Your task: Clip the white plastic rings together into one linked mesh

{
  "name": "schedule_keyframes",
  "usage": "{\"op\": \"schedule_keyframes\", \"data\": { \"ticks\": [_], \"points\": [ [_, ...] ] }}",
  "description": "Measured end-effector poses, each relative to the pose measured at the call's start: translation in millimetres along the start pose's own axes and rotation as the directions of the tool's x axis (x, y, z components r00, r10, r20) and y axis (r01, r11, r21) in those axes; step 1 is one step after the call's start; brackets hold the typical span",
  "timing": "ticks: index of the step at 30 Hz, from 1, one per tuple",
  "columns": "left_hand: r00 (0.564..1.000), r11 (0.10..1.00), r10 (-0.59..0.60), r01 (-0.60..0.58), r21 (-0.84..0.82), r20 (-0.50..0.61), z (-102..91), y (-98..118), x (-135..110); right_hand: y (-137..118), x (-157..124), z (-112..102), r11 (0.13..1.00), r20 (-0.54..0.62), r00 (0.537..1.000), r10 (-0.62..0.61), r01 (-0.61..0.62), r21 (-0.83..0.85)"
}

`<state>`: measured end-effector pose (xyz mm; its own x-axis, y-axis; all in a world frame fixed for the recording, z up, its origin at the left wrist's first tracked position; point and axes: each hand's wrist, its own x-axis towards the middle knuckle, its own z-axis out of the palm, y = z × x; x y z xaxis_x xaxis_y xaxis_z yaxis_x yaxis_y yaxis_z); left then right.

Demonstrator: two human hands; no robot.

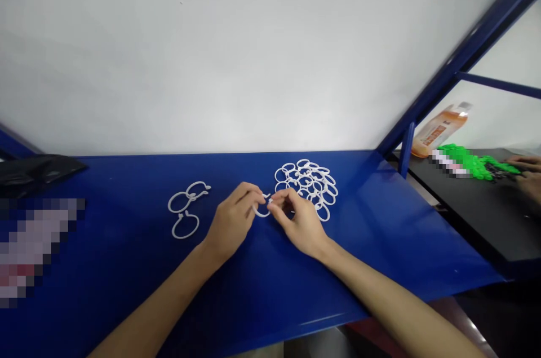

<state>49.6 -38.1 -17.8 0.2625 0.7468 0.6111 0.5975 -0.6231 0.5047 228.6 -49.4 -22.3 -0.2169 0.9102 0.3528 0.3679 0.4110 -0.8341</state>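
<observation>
A white plastic ring (261, 214) with small end tabs is held between my two hands, above the middle of the blue table (270, 279). My left hand (234, 214) pinches its left side, and the fingers of my right hand (300, 220) close on its upper right, near the tabs. Part of the ring is hidden by the fingers. Just beyond my right hand lies a pile of similar white rings (323, 186), overlapping one another. Left of my left hand rest three more white rings (186, 226), two of them overlapping and one lying nearer to me.
A black plastic bag (42, 169) lies at the left, with a blurred-out item (38, 251) before it. Blue frame bars (408, 149) border the right side. Past them, a black table (477, 217) carries an orange bottle (442, 129) and green pieces (473, 163); another person's hand (528, 175) is there.
</observation>
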Motion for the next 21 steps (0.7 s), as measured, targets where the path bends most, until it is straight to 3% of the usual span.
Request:
{"op": "schedule_keyframes", "data": {
  "ticks": [4, 9, 11, 15, 17, 21],
  "points": [
    [0.995, 0.995, 0.092, -0.094, 0.041, 0.040, 8.9, 1.9, -6.3, 7.1, 0.0, -5.7, 0.990, -0.045, 0.999, 0.026, -0.020, 0.138],
    [0.980, 0.989, 0.133, -0.121, -0.090, 0.147, 1.5, 10.5, -3.6, 8.1, 5.8, -12.5, 0.998, -0.122, 0.991, -0.050, 0.056, 0.043],
    [0.985, 0.982, 0.077, -0.049, -0.181, 0.152, 0.3, 14.9, -2.1, 8.1, 6.6, -15.5, 0.997, -0.147, 0.986, -0.078, 0.078, -0.001],
    [0.977, 0.931, -0.192, 0.212, -0.298, 0.096, 4.4, 15.6, 1.1, 8.8, 6.8, -19.2, 0.991, -0.154, 0.980, -0.130, 0.124, -0.048],
    [0.949, 0.884, -0.277, 0.314, -0.347, 0.154, 5.7, 12.4, 2.7, 9.0, 6.7, -19.0, 0.989, -0.141, 0.979, -0.146, 0.139, -0.059],
    [0.890, 0.770, -0.327, 0.446, -0.457, 0.318, 2.9, 6.8, 4.5, 7.2, 6.3, -17.3, 0.989, -0.085, 0.985, -0.148, 0.147, -0.018]
  ]
}}
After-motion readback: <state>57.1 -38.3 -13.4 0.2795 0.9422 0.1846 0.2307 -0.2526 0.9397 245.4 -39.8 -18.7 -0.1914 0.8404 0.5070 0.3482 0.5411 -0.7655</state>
